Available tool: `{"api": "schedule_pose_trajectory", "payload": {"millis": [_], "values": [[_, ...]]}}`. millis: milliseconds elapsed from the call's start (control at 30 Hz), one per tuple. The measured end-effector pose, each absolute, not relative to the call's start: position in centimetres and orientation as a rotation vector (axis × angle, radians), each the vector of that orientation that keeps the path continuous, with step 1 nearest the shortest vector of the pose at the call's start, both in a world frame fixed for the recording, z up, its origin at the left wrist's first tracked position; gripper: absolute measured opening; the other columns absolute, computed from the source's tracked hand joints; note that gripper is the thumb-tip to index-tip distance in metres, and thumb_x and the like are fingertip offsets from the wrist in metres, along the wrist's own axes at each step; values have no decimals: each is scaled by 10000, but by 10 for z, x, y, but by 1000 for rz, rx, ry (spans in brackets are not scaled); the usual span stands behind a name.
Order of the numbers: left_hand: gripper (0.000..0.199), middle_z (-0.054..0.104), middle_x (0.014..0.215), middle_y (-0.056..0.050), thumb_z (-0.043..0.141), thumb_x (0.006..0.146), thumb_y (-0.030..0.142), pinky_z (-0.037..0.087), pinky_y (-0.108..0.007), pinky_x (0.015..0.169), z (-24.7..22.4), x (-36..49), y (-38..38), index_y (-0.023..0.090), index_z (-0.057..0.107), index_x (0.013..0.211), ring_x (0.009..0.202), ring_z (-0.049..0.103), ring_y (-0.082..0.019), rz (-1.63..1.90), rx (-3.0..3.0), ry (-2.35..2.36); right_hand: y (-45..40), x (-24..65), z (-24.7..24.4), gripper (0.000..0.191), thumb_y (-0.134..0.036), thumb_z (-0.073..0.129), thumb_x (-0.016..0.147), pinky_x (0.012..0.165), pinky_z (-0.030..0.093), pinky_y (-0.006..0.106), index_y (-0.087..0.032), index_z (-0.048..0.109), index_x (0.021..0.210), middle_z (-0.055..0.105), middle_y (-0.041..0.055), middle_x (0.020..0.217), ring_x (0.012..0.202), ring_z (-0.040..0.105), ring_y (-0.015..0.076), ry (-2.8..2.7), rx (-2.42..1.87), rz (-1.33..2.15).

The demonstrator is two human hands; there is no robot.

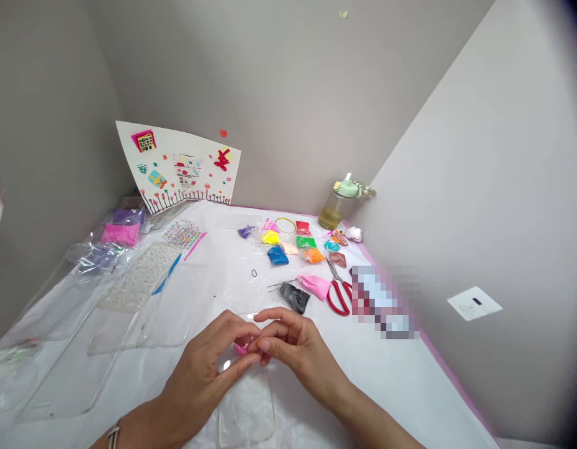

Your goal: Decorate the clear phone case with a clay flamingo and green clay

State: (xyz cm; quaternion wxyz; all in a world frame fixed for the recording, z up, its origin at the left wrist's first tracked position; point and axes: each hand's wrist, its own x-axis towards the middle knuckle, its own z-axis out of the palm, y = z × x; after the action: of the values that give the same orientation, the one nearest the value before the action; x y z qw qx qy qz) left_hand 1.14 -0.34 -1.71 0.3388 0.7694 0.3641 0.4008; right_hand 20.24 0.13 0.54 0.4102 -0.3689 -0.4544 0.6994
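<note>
Above the near part of the table, my left hand (pixel 207 362) is closed, thumb and fingers curved round a lump of pink modelling clay (pixel 242 348). My right hand (pixel 295 349) meets it, its thumb and forefinger pinched together around a tiny orange bit (pixel 258 343). The fingertips of both hands touch or nearly touch, and they hide part of the pink clay. Beneath the hands lies a clear phone case (pixel 246 408). Just beyond them are an opened black clay packet (pixel 294 297) and a pink clay packet (pixel 315 286).
Red-handled scissors (pixel 339 296) lie to the right, beside a blurred-out object (pixel 384 302). Several coloured clay packets (pixel 305 242) are farther back, near a bottle (pixel 338 202). At left are clear cases (pixel 171 305), a sheet of gems (pixel 183 234) and plastic bags (pixel 96 255). A decorated card (pixel 190 149) leans on the wall.
</note>
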Motion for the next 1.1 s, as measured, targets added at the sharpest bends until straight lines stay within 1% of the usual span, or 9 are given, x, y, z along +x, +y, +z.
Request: {"api": "schedule_pose_trajectory", "payload": {"millis": [167, 333, 467, 533, 600, 700, 800, 1000, 1100], "values": [[236, 592, 945, 23, 624, 942, 154, 469, -229, 758, -21, 9, -6, 312, 624, 1117, 863, 600, -122, 1101, 2061, 944, -5, 199, 8, 315, -315, 767, 835, 726, 490, 259, -220, 667, 1117, 765, 3, 831, 700, 624, 111, -1218, -982, 1713], [190, 626, 912, 26, 580, 955, 145, 478, -211, 758, -16, 8, -4, 301, 675, 1006, 846, 619, -114, 1142, 2039, 932, -5, 200, 6, 311, -393, 683, 892, 688, 509, 284, -216, 643, 1145, 734, 3, 768, 682, 628, 139, -1349, -1054, 1597], [136, 676, 926, 51, 608, 949, 188, 488, -172, 798, -8, 4, 1, 307, 669, 976, 877, 648, -101, 1195, 1907, 1034, -3, 205, 2, 164, -330, 625, 926, 685, 494, 298, -218, 675, 1034, 703, 5, 775, 699, 621, 157, -1537, -1246, 1285], [103, 689, 920, 67, 628, 941, 221, 491, -142, 790, -4, 2, 3, 314, 668, 962, 867, 653, -90, 1216, 1825, 1103, -3, 208, 1, 88, -284, 636, 924, 680, 469, 296, -219, 692, 943, 681, 7, 794, 707, 599, 157, -1701, -1353, 1072], [64, 690, 910, 73, 646, 927, 258, 496, -127, 791, -1, 1, 5, 316, 672, 935, 861, 651, -89, 1224, 1748, 1157, -3, 208, 0, 61, -275, 679, 910, 679, 456, 293, -218, 695, 926, 660, 15, 838, 740, 597, 165, -1871, -1400, 884], [11, 684, 887, 70, 673, 894, 317, 508, -133, 792, 0, -1, 7, 306, 677, 893, 840, 645, -100, 1227, 1635, 1222, -5, 205, -3, 203, -309, 761, 862, 703, 472, 311, -214, 680, 1022, 642, 40, 945, 828, 618, 197, -2094, -1428, 693], [73, 685, 862, 64, 694, 865, 369, 518, -148, 764, 1, -2, 6, 296, 682, 871, 801, 653, -108, 1214, 1560, 1270, -6, 199, -8, 307, -329, 811, 811, 698, 488, 336, -205, 658, 1047, 628, 58, 1001, 875, 615, 232, -2245, -1495, 563], [178, 668, 722, 57, 623, 897, 451, 506, -183, 702, 5, -4, 5, 297, 709, 874, 715, 650, -129, 1136, 1546, 1307, -6, 190, -19, 299, -343, 840, 772, 692, 492, 357, -200, 626, 925, 610, 49, 972, 872, 587, 247, -2348, -1556, 372], [176, 677, 763, 54, 608, 906, 448, 497, -182, 723, 5, -4, 5, 314, 721, 903, 756, 651, -130, 1123, 1549, 1316, -6, 189, -23, 208, -274, 794, 818, 692, 480, 338, -207, 612, 894, 613, 35, 952, 866, 581, 231, -2340, -1530, 345]]}}
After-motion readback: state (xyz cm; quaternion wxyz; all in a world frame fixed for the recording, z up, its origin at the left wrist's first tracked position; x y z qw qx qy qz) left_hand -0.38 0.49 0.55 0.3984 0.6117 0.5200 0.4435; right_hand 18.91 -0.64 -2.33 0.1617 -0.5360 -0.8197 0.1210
